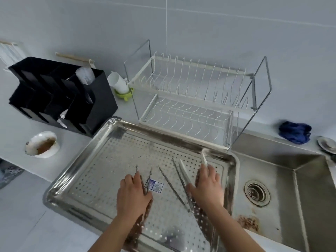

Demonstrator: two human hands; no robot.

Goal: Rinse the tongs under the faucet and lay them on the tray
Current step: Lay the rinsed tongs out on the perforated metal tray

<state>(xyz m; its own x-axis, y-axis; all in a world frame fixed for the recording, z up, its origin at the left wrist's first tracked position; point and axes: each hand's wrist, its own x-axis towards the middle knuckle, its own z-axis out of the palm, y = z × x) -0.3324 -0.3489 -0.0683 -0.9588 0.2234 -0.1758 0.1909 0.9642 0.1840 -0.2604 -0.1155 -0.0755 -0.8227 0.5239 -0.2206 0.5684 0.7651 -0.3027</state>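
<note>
We see a shallow stainless-steel tray [160,132] with a rolled rim and a perforated floor, set on the pale tabletop [76,148] just left of a steel sink [291,179]. All the tongs lie in or over this tray.

The left grip [133,193] lies back-up over the small steel tongs [149,179], whose thin pointed tips poke out past the fingertips. We cannot tell whether it pinches them or merely rests on them.

The right grip [205,186] is clasped on the white tongs [183,170]: the thumb lies against one smooth, flat white arm and the fingers meet the other, the arms splayed in a V toward the tray's far rim.

Between the two, long steel tongs [174,186] lie flat on the perforations, slim and tapering, beside a small blue-printed sticker [155,186].

Behind the tray stands a white wire dish rack [190,99] in a chrome frame. A black compartmented organizer [72,99] sits to the left, a brown-stained white bowl [42,144] nearer us, and a crumpled blue cloth [294,131] behind the sink, whose floor shows a round rusty drain [257,192].
</note>
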